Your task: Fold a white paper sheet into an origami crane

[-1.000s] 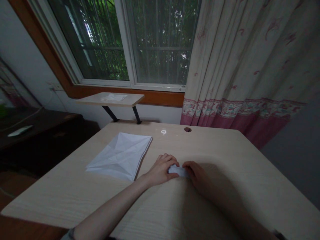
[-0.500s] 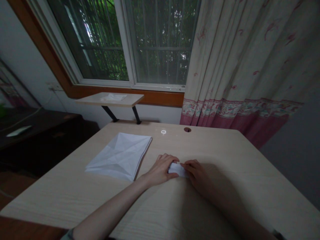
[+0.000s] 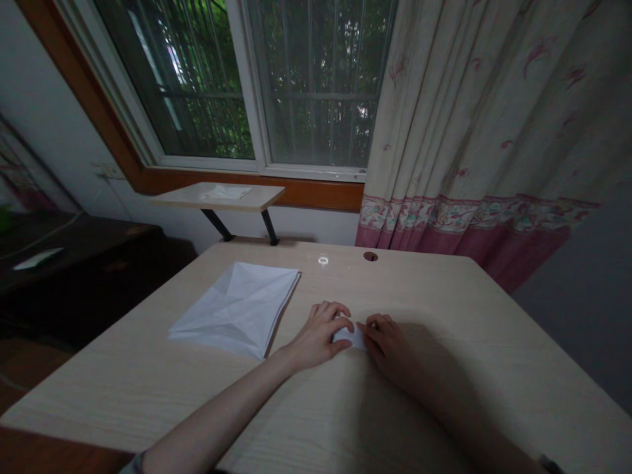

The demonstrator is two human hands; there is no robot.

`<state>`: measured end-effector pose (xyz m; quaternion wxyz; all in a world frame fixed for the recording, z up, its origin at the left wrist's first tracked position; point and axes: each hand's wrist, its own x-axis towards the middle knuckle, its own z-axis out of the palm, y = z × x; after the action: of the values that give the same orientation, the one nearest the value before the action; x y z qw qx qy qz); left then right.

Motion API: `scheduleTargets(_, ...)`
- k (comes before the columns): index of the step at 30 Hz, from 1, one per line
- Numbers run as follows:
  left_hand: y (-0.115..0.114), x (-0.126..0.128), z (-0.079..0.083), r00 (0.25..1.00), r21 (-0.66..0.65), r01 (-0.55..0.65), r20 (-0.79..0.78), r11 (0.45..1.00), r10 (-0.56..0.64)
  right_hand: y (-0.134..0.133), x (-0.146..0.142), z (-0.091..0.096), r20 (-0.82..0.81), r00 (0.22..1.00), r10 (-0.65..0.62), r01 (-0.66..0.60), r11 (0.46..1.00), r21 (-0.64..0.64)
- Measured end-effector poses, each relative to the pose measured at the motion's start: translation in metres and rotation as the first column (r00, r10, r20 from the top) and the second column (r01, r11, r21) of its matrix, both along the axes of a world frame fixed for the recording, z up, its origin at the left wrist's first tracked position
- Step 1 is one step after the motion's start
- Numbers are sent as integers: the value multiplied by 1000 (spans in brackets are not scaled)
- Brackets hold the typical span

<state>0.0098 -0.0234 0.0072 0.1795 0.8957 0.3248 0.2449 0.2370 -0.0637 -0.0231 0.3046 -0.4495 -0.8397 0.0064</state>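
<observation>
A small folded piece of white paper [image 3: 351, 336] lies on the light wooden table [image 3: 444, 368], mostly covered by my fingers. My left hand [image 3: 318, 332] curls over its left end, fingers bent and pressing on it. My right hand [image 3: 388, 342] pinches its right end with bent fingers. Both hands rest on the table and nearly touch each other over the paper.
A larger creased white sheet [image 3: 237, 306] lies flat to the left of my hands. A round cable hole [image 3: 370, 256] sits near the table's far edge. Behind are a small wall shelf [image 3: 220, 196], a window, a curtain [image 3: 484, 131] and a dark cabinet [image 3: 74, 263] at left.
My two hands have drawn closer together over the small paper, so less of it shows. The large sheet has not moved.
</observation>
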Motion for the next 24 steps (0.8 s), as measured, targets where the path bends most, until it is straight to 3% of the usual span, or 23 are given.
scheduleTargets(5,-1,0,2,1000,11,-1,2,1000,1,0,3,0,20,1000,16,-16,1000,-3)
scheduleTargets(13,-1,1,2,999,29,-39,17,999,39,-2,2,13,-16,998,54,-56,986,-156)
scheduleTargets(18,3,1,-3,998,26,22,56,999,-23,-2,4,8,9,1000,-11,12,984,-180)
scheduleTargets(24,7,1,-13,979,-20,109,174,994,-103,0,7,2,124,992,1,14,993,-120)
